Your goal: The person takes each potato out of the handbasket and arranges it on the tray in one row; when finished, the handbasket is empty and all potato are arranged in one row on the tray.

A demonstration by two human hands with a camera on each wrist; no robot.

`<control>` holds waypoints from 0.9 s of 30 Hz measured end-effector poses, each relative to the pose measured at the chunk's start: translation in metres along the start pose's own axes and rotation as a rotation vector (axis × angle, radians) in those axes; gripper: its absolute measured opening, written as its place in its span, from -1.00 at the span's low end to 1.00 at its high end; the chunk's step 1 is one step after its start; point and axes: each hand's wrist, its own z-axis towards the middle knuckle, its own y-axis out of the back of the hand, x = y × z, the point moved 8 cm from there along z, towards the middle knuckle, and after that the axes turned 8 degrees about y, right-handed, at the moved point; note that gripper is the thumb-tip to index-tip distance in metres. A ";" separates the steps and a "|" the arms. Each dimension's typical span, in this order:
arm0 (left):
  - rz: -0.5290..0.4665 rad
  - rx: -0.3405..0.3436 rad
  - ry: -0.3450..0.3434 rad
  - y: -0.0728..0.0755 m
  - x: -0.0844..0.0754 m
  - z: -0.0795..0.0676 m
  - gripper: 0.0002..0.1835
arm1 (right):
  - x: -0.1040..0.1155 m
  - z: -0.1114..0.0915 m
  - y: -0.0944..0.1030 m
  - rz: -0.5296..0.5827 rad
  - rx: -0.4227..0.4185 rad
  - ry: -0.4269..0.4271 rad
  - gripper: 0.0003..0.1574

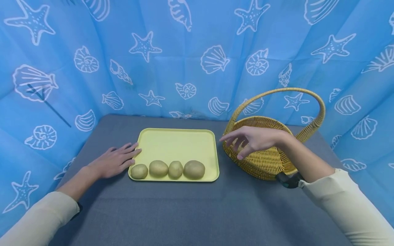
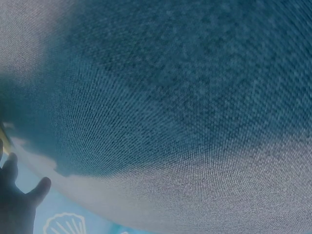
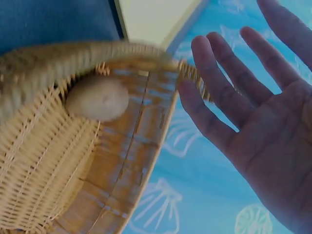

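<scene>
My left hand (image 1: 114, 162) rests at the left edge of a yellow tray (image 1: 175, 140), fingers spread over the rim. Along the tray's near side lie several potatoes (image 1: 194, 169) in a row. Over the wicker basket (image 1: 267, 162) hovers my right hand (image 1: 250, 140), fingers loosely extended with nothing in them. Inside the basket, the right wrist view shows one potato (image 3: 98, 97) by the wall; the hand hides it in the head view. Only part of the left hand (image 2: 17, 197) appears in the left wrist view's lower corner.
A tall arched handle (image 1: 284, 89) rises over the basket. The dark grey table (image 1: 184, 212) carries the tray and basket side by side. Behind and around it hangs a blue curtain (image 1: 172, 78) printed with shells and starfish.
</scene>
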 end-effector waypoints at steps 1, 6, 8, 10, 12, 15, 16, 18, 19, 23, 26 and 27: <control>0.002 -0.001 0.002 0.001 0.000 0.000 -0.42 | -0.002 -0.003 0.003 0.005 -0.003 0.001 -0.10; 0.007 -0.005 -0.001 0.002 0.001 0.000 -0.42 | -0.024 -0.019 0.015 0.083 -0.021 -0.036 -0.13; 0.007 -0.002 -0.002 0.002 0.000 0.000 -0.42 | -0.035 -0.024 0.019 0.132 -0.034 -0.061 -0.11; 0.008 0.003 0.000 0.001 0.001 0.001 -0.41 | -0.046 -0.029 0.022 0.178 -0.047 -0.088 -0.10; 0.009 0.009 0.001 0.000 0.001 0.001 -0.41 | -0.058 -0.034 0.024 0.236 -0.057 -0.120 -0.09; 0.005 0.009 0.006 0.000 0.003 0.001 -0.41 | -0.073 -0.037 0.024 0.292 -0.052 -0.156 -0.06; 0.004 0.008 0.004 0.000 0.003 0.000 -0.42 | -0.077 -0.038 0.024 0.298 -0.046 -0.170 -0.05; 0.004 0.005 0.001 0.000 0.003 0.000 -0.42 | -0.084 -0.039 0.023 0.300 -0.032 -0.198 -0.02; 0.007 0.005 -0.001 0.001 0.002 0.000 -0.42 | -0.087 -0.040 0.023 0.297 -0.024 -0.211 0.00; 0.007 0.011 0.002 0.002 0.002 0.000 -0.42 | -0.097 -0.039 0.020 0.274 0.009 -0.251 0.06; 0.003 0.013 0.005 0.002 0.001 0.000 -0.41 | -0.100 -0.035 0.020 0.247 0.016 -0.242 0.08; 0.003 0.012 0.004 0.002 0.000 -0.001 -0.41 | -0.100 -0.033 0.020 0.237 0.010 -0.236 0.09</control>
